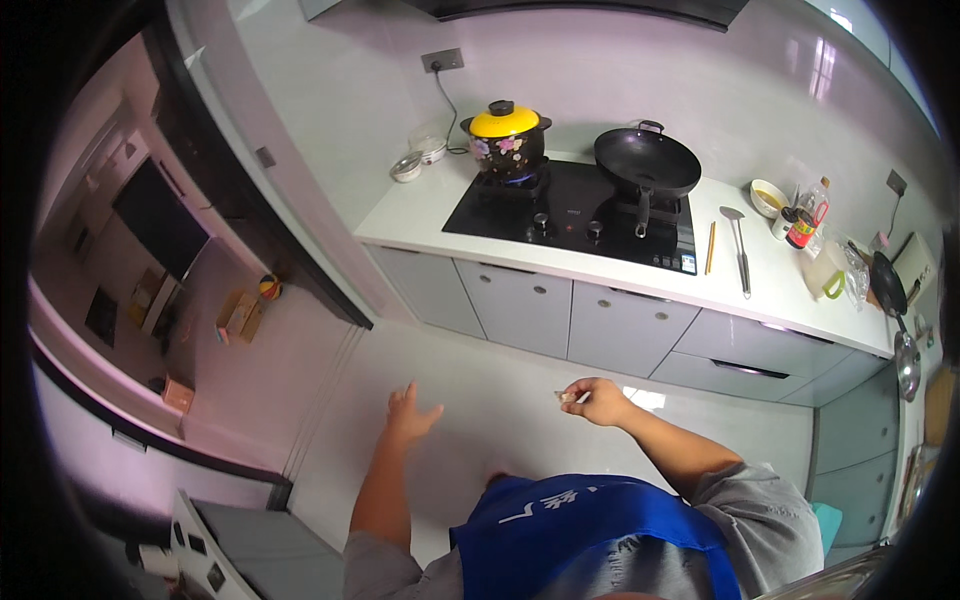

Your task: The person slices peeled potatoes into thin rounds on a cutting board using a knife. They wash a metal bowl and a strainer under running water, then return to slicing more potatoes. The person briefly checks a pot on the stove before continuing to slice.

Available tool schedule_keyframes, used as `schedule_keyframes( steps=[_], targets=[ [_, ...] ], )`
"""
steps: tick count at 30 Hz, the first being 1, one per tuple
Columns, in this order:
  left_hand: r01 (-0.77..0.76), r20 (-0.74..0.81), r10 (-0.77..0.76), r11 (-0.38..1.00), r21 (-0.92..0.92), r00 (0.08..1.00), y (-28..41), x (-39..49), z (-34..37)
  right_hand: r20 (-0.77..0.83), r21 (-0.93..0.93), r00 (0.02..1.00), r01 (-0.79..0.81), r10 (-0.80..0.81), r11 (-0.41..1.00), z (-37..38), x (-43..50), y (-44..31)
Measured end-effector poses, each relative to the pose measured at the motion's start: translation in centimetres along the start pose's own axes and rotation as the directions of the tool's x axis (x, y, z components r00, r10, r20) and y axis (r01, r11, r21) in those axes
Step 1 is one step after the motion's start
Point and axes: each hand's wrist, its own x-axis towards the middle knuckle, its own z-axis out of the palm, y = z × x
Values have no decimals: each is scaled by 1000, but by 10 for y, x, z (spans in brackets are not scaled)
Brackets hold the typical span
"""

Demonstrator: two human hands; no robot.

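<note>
My right hand [596, 401] is held out over the floor with a small pale item [564, 397] pinched between thumb and fingers; it is too small to name. My left hand [411, 416] is raised with its fingers spread and nothing in it. Beyond both hands, a black floral pot with a yellow lid [508, 142] sits over a lit burner on the black gas hob [570, 225]. A black wok [646, 161] rests on the right burner. Wooden chopsticks [711, 247] and a metal spatula [739, 247] lie on the white counter right of the hob.
Farther right on the counter are a bowl of yellowish liquid [768, 199], bottles, a plastic jug [825, 270] and a dark pan [888, 283]. Small bowls [406, 166] stand left of the pot. Grey cabinets [517, 304] run below; a doorway opens at left, with a cardboard box [241, 316] beyond.
</note>
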Motion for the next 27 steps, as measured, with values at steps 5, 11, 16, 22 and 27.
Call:
schedule_keyframes(
  steps=[5,11,16,22,27],
  targets=[
    [-139,-333,226,954,265,915,78,180,-68,-59,244,992,-93,110,965,-37,76,-8],
    [-442,-445,510,860,255,736,226,426,-195,-134,508,967,-119,215,853,-62,205,-65],
    [-421,-356,528,842,337,771,368,561,-251,-232,541,941,-86,247,837,-94,275,-113],
    [-529,171,512,717,454,842,471,657,-247,-317,624,862,-125,396,771,-111,309,-129],
    [-664,432,539,715,219,723,490,687,-235,-339,662,825,-133,453,738,-114,318,-129]
  ],
)
